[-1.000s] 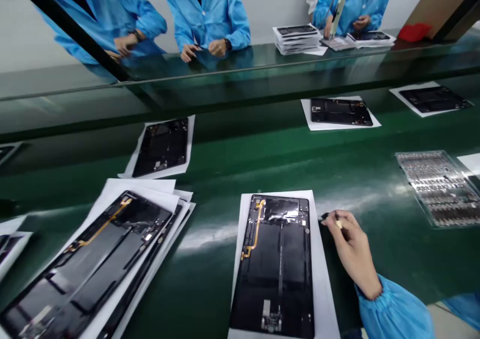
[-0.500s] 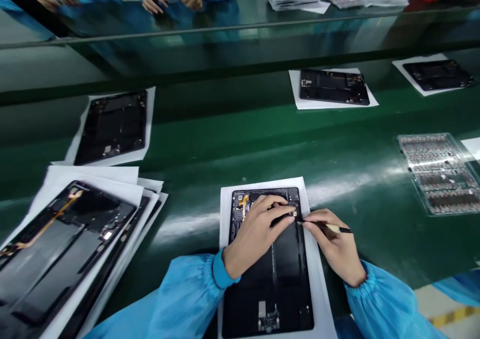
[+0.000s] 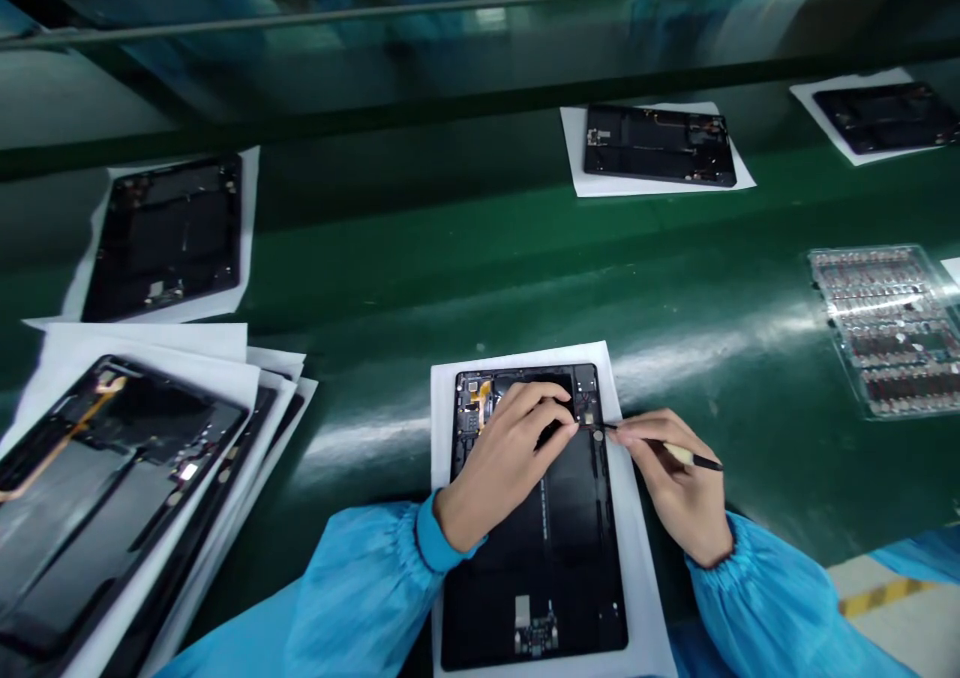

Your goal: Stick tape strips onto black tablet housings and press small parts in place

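An opened tablet (image 3: 577, 558) lies lengthwise before me on a white sheet (image 3: 645, 608), its inner parts showing. Over its upper half rests my left hand (image 3: 514, 453), fingers curled, thumb and fingertips together near the top right corner. Whatever those fingertips hold, if anything, is too small to make out. My right hand (image 3: 679, 478), at the tablet's right edge, grips a slim black-and-cream tool (image 3: 682, 453) between thumb and fingers. The thin dark tip of that tool points left, at small parts by the upper right edge, close to my left thumb.
At the left, opened tablets (image 3: 97, 498) are stacked with paper sheets between them. Farther back lie another opened tablet (image 3: 169, 238), one right of centre (image 3: 660, 145), and one at far right (image 3: 885, 116). A clear tray of small parts (image 3: 892, 333) sits on the green bench (image 3: 420, 248).
The view has tipped down and shifted a little. My left fingertips have drawn back slightly from the tablet's right edge, uncovering small parts there. The tool remains in my right hand.
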### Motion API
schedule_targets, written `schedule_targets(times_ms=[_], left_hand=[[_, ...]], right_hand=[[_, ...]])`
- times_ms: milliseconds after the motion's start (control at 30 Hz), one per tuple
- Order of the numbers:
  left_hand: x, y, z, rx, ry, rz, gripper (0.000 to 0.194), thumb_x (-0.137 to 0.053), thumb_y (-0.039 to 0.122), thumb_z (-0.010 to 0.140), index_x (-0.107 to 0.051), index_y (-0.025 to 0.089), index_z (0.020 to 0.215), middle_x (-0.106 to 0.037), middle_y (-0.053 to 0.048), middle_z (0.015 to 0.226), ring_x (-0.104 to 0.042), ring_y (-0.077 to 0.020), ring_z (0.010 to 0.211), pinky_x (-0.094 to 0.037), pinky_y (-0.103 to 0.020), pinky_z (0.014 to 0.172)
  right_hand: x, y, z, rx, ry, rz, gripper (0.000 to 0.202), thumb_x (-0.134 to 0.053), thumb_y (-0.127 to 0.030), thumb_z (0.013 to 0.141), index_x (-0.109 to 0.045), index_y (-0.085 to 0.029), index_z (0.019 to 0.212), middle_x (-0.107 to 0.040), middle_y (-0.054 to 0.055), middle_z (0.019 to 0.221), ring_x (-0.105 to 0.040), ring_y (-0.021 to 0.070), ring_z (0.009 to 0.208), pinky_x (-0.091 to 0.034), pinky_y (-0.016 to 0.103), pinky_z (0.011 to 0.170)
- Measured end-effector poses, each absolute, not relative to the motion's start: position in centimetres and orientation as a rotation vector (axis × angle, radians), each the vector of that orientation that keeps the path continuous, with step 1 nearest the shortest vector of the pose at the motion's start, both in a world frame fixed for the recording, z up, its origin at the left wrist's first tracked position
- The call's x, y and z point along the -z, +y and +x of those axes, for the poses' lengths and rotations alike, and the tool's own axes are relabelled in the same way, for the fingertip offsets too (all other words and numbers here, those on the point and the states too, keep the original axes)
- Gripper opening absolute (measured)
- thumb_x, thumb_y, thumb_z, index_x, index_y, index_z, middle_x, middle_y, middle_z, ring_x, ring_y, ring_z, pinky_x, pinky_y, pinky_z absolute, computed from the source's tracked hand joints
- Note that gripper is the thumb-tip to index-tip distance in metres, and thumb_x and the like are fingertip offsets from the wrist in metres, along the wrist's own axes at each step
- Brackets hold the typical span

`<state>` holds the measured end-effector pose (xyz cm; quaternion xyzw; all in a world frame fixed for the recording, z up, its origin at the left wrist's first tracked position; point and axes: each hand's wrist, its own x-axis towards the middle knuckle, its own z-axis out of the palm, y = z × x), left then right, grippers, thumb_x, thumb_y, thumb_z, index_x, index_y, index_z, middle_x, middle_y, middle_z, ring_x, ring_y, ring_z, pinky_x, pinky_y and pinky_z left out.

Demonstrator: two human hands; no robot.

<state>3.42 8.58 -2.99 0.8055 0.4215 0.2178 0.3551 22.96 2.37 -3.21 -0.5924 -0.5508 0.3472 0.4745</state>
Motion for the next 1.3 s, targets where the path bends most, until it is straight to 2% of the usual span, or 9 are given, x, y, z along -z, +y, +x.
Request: schedule_targets(times_ms=[133, 400, 600, 933, 1300], left_hand=[[2.91, 8.47, 3.64, -0.593, 1.086, 2.088, 0.009, -0.054, 0.017, 0.094, -0.061, 0.021, 0.089, -0.06, -0.004, 0.103, -0.055, -0.0202, 0.099, -0.045, -0.038, 0.09], [2.84, 8.6, 3.94, -0.643, 1.141, 2.026, 0.011, -0.062, 0.013, 0.085, -0.063, 0.021, 0.079, -0.059, -0.005, 0.109, -0.056, -0.0237, 0.103, -0.047, -0.043, 0.09], [3.01, 8.78, 3.81, -0.666, 1.096, 2.019, 0.011, -0.064, 0.01, 0.084, -0.064, 0.021, 0.081, -0.059, -0.005, 0.111, -0.055, -0.0228, 0.105, -0.047, -0.04, 0.09], [3.19, 8.86, 3.34, -0.606, 1.027, 2.061, 0.008, -0.052, 0.02, 0.096, -0.059, 0.021, 0.091, -0.059, -0.004, 0.109, -0.055, -0.0205, 0.104, -0.044, -0.039, 0.093], [2.24, 8.76, 3.47, -0.504, 1.037, 2.165, 0.008, -0.051, 0.015, 0.096, -0.055, 0.019, 0.09, -0.054, -0.007, 0.113, -0.051, -0.022, 0.108, -0.043, -0.041, 0.096]], right_hand=[[3.27, 2.27, 23.05, -0.858, -1.325, -1.497, 0.01, -0.064, -0.018, 0.087, -0.072, -0.023, 0.084, -0.07, 0.004, 0.086, -0.067, 0.0187, 0.082, -0.055, 0.032, 0.072], [3.02, 2.86, 22.82, -0.875, -1.24, -1.53, 0.005, -0.07, -0.024, 0.083, -0.073, -0.023, 0.08, -0.073, 0.004, 0.082, -0.069, 0.0186, 0.076, -0.058, 0.032, 0.07], [2.98, 3.17, 22.69, -0.905, -1.254, -1.51, 0.004, -0.073, -0.022, 0.08, -0.075, -0.025, 0.079, -0.075, 0.002, 0.082, -0.071, 0.0184, 0.076, -0.059, 0.031, 0.071], [3.01, 3.14, 22.82, -0.878, -1.22, -1.564, 0.004, -0.072, -0.023, 0.08, -0.075, -0.023, 0.077, -0.075, 0.003, 0.081, -0.07, 0.0184, 0.075, -0.059, 0.031, 0.071], [3.0, 3.12, 22.65, -0.872, -1.238, -1.517, 0.008, -0.073, -0.017, 0.08, -0.075, -0.025, 0.08, -0.075, -0.001, 0.082, -0.07, 0.0145, 0.076, -0.058, 0.025, 0.071]])
